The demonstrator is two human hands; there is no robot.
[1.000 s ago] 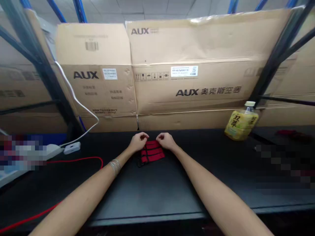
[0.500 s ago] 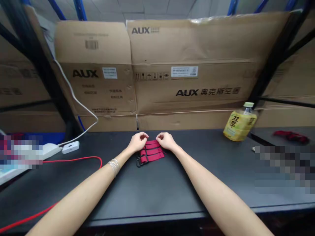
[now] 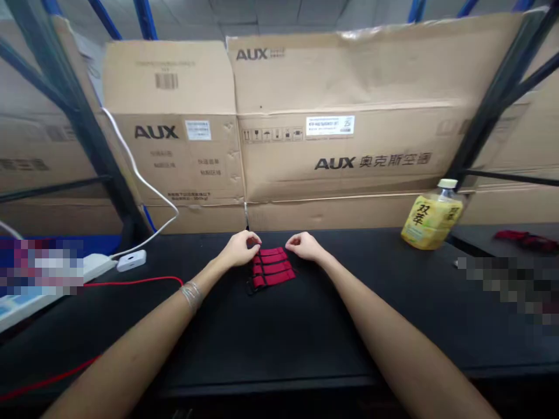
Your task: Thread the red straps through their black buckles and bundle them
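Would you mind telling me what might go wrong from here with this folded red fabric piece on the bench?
The black strap loop at the near left corner of the folded red fabric piece could snag on the left hand. The silver wrist bangle might also catch that strap. The thin red cable on the black bench lies close to the left forearm and could possibly tangle with it.

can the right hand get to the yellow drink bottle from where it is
Probably yes. The right hand rests just beside the red fabric piece, and nothing appears to stand on the black tabletop between it and the yellow-labelled drink bottle, though it would need to stretch rightward.
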